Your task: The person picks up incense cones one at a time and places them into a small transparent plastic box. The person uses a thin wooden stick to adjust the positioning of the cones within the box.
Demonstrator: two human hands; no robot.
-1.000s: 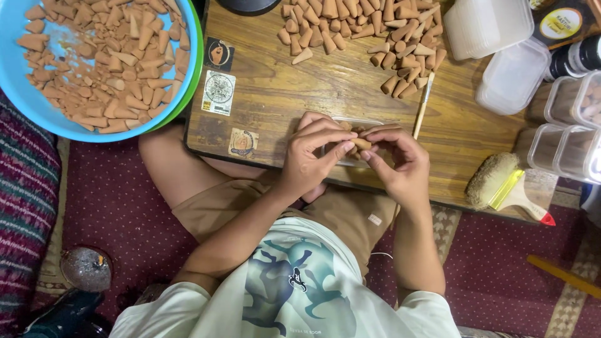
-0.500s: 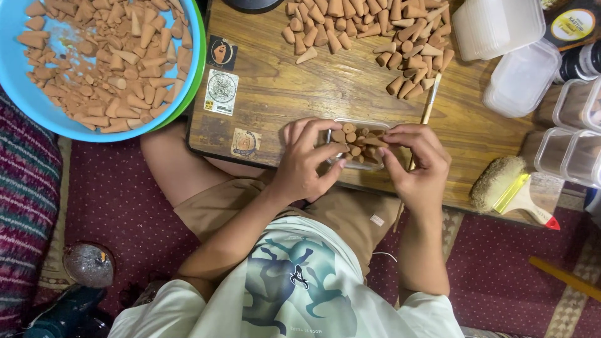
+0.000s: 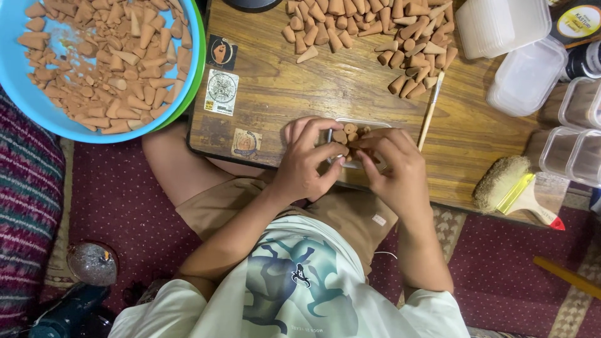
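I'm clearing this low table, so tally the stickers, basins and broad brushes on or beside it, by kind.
Stickers on the wooden table: 3
Basins: 2, the blue basin nested in the green basin
Broad brush with a yellow handle: 1
Total: 6

surface: my low wooden board (image 3: 300, 94), three stickers along its near-left edge
far edge: loose pile of brown clay cones (image 3: 369, 28)
middle: thin wooden stick (image 3: 431, 111) beside the pile
near edge: small clear tray (image 3: 360, 141) of cones under my fingers
right end: empty clear plastic containers (image 3: 526, 75), a paintbrush (image 3: 513, 191)
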